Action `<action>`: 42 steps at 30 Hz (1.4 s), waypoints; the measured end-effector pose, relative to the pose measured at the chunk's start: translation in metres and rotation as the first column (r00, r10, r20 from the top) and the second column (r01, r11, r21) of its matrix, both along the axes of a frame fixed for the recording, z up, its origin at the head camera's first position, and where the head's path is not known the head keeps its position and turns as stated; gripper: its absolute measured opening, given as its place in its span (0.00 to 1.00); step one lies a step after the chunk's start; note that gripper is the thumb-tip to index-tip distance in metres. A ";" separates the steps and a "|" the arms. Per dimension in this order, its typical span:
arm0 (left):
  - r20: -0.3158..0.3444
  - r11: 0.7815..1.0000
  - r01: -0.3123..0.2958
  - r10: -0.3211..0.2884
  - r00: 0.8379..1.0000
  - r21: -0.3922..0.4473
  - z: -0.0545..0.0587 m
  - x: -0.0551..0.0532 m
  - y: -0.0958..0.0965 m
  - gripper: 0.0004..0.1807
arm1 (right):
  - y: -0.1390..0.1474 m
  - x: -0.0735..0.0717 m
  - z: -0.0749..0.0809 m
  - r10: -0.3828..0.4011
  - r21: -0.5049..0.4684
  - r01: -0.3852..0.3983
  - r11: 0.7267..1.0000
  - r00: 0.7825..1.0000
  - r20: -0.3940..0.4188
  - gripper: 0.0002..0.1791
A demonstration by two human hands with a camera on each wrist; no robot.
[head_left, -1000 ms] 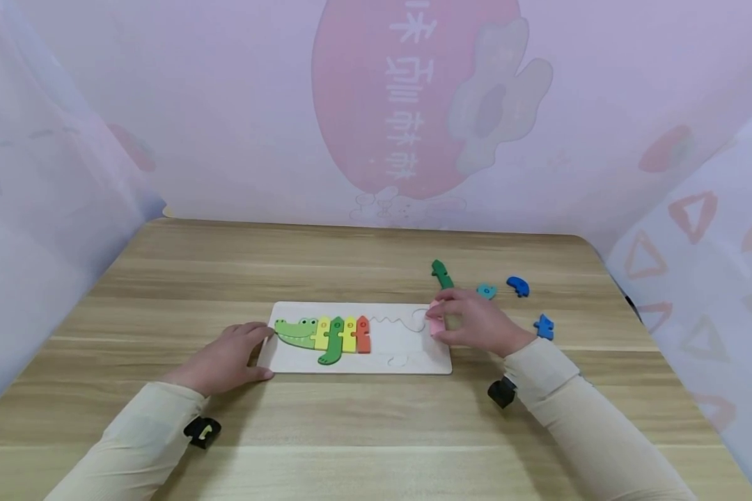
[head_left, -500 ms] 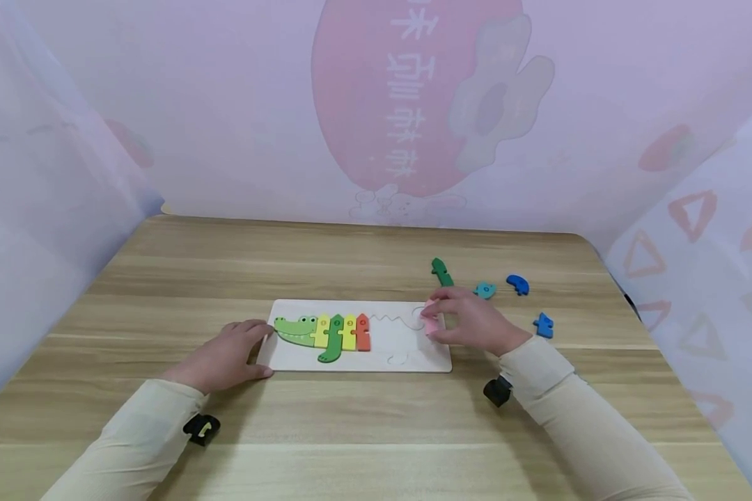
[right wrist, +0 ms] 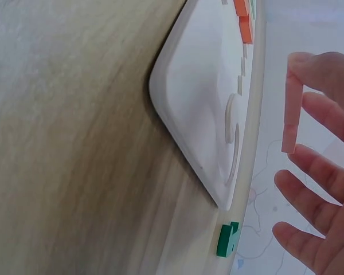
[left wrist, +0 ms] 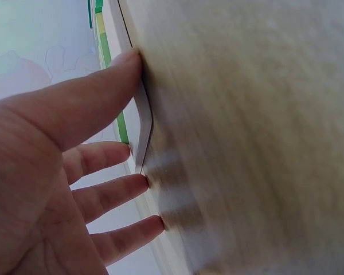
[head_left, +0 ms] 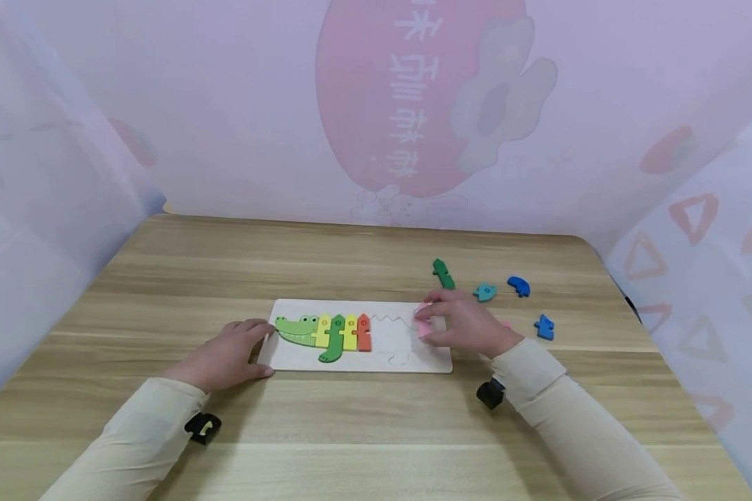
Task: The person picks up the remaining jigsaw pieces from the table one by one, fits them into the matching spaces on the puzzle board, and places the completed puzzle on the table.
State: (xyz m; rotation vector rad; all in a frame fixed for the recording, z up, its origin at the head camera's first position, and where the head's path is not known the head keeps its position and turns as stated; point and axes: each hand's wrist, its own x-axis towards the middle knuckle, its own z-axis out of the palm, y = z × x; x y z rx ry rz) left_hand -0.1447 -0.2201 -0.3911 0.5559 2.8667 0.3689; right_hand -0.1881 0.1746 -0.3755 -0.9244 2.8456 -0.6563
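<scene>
My right hand point(head_left: 466, 323) pinches a pink puzzle piece point(head_left: 423, 321) between thumb and fingers, over the right part of a white puzzle board point(head_left: 351, 363). The right wrist view has this pink piece edge-on, above the board, with the other fingers spread. At the board's left end, my left hand point(head_left: 225, 356) touches the edge with its thumb and fairly straight fingers. Set in the board are a green crocodile head point(head_left: 296, 331), a yellow piece point(head_left: 322, 332), a green leg piece point(head_left: 334, 341), another yellow piece point(head_left: 349, 334) and an orange-red piece point(head_left: 364, 334). Zigzag outlines run further right.
Loose on the wooden table point(head_left: 326, 424) lie a dark green piece point(head_left: 443, 274), a teal piece point(head_left: 485, 292), a curved blue piece point(head_left: 519, 286) and a smaller blue piece point(head_left: 544, 327). Another pink piece point(head_left: 506, 324) is mostly hidden behind the right hand. Printed cloth surrounds the table.
My right hand has shifted slightly left over the board with the pink piece, uncovering part of another pink piece behind it. The left hand stays at the board's left end.
</scene>
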 end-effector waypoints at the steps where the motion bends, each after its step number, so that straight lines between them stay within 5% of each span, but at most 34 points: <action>1: 0.001 1.000 0.000 0.000 1.000 -0.002 0.000 0.000 0.000 0.37 | -0.001 0.000 0.000 -0.002 -0.001 0.002 1.000 1.000 0.001 0.18; 42: 0.013 1.000 0.002 -0.002 1.000 -0.012 0.002 -0.002 0.003 0.37 | -0.020 0.000 0.000 -0.029 0.009 0.028 1.000 0.995 0.100 0.19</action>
